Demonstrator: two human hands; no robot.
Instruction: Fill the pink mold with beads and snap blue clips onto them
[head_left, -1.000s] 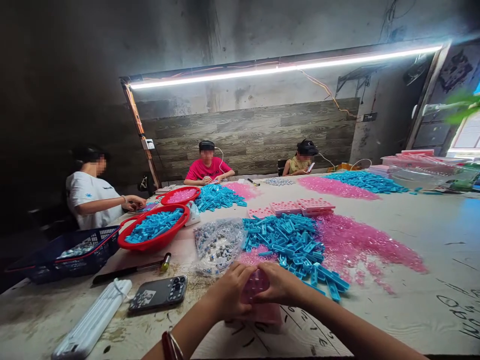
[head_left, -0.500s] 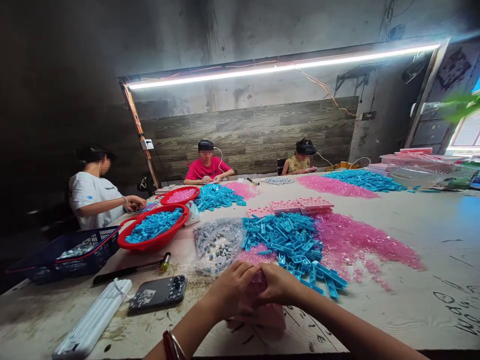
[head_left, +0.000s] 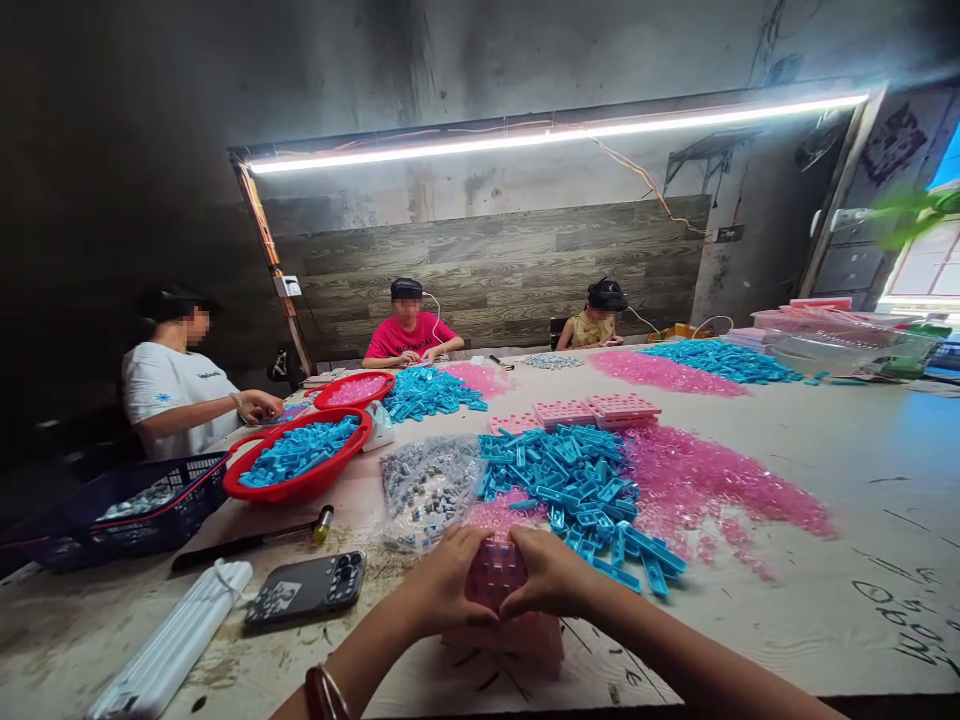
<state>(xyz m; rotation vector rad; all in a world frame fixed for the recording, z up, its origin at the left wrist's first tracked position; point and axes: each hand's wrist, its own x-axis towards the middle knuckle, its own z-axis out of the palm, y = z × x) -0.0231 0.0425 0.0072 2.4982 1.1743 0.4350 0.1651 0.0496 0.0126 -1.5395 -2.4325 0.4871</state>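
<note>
Between both hands, near the front edge of the table, is a pink block (head_left: 496,575) with rows of small marks on its face. My left hand (head_left: 448,582) grips its left side, fingers at the top and thumb below. On its right side, my right hand (head_left: 546,575) is curved round it the same way. Below the hands lies a larger pink block (head_left: 517,640), partly hidden by them. Just beyond are blue plastic pieces (head_left: 570,475), pink clear pieces (head_left: 712,480) and a clear bag of small metal parts (head_left: 429,490).
At left lie a phone (head_left: 306,590), a white bar-shaped device (head_left: 172,640), a hammer (head_left: 247,540), a dark basket (head_left: 161,520) and a red basin (head_left: 296,485). Pink trays (head_left: 562,413) stand behind the blue pieces. Several people sit across and left.
My hands have parted slightly around the pink block, so more of its marked face shows. The whole view has shifted a little, with table objects appearing further left.
</note>
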